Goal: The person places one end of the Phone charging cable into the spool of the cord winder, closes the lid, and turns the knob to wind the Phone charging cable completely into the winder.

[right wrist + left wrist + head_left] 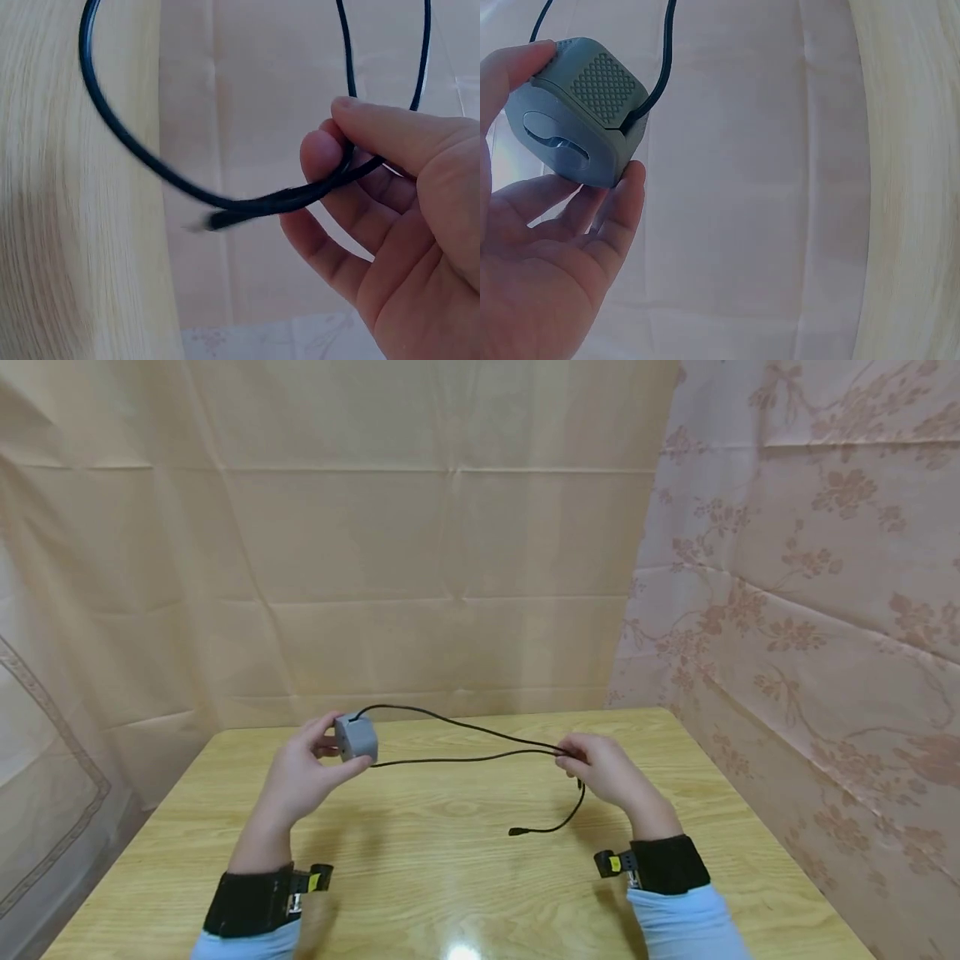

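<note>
My left hand [303,772] holds a small grey rounded block [358,739] above the table, gripped between thumb and fingers. In the left wrist view the block [604,86] has a diamond-textured panel and a curved slot on one face; what it is cannot be told. Two strands of thin black cable [450,720] run from the block across to my right hand [603,768], which pinches them between thumb and fingers. Beyond that hand, a cable end with a black plug [517,832] hangs in a curve. A blurred second end [221,220] shows below the fingers in the right wrist view.
A light wood table [450,877] lies beneath both hands. Behind it hangs a beige cloth [420,543], and a flower-patterned cloth [787,568] hangs along the right. Black straps with small cameras sit on both wrists.
</note>
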Available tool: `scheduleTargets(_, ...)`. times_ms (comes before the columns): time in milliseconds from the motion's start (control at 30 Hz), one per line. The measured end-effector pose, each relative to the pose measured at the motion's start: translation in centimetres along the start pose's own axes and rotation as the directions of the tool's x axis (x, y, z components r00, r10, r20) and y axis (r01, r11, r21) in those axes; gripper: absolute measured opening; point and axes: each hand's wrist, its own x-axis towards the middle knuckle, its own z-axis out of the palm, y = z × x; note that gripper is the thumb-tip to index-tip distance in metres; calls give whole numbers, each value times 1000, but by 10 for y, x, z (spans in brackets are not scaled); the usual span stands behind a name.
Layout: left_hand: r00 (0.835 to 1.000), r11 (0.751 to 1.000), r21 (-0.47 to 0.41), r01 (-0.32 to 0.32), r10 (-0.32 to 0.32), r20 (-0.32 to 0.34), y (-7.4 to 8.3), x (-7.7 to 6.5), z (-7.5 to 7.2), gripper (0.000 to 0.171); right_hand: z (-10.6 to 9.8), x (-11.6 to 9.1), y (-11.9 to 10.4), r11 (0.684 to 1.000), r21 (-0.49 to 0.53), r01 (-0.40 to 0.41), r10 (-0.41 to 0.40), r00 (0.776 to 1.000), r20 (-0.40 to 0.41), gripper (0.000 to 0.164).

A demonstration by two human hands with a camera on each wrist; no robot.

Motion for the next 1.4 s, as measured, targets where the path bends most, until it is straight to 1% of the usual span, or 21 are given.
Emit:
scheduleTargets(200,1000,1000,0,9,-9,-19,-3,-2,-9,71,-7,-3,8,999,42,-34,32,998,47,4)
scheduleTargets(367,999,1000,12,26,-26,-20,-6,-3,-11,72,-10,-5,11,997,57,-46,42,997,69,6)
scheduleTargets(467,999,999,22,50,-50,2,-9,-3,-10,76,-10,-6,13,996,67,-55,50,995,82,6)
scheduleTargets(533,997,997,30,70,-71,31,-11,-2,-9,80,-9,-6,15,995,75,-72,65,993,103,5)
scheduleTargets(633,991,994,52,96,-100,92,-16,0,-4,84,-4,-7,18,990,87,-111,95,980,174,4)
scheduleTargets(767,976,987,82,136,-148,163,-21,1,5,87,7,-7,18,987,56,-153,132,954,270,3)
scheduleTargets(867,962,980,100,172,-189,198,-23,2,11,90,15,-6,17,979,24,-204,187,933,307,4)
scheduleTargets(1000,950,974,99,203,-220,222,-26,3,19,85,25,-6,15,966,-12,-257,246,910,333,12)
scheduleTargets(1033,948,974,98,205,-223,228,-26,3,20,84,27,-6,15,966,-20,-256,248,908,338,13)
scheduleTargets(1100,943,971,97,217,-234,236,-27,3,23,82,31,-6,16,972,-37,-232,230,911,342,15)
scheduleTargets(1267,933,966,101,239,-257,252,-28,2,29,88,36,-6,17,987,-68,-147,162,923,348,15)
scheduleTargets(1400,932,966,96,241,-258,256,-28,2,32,90,38,-6,16,985,-95,-143,167,926,339,14)
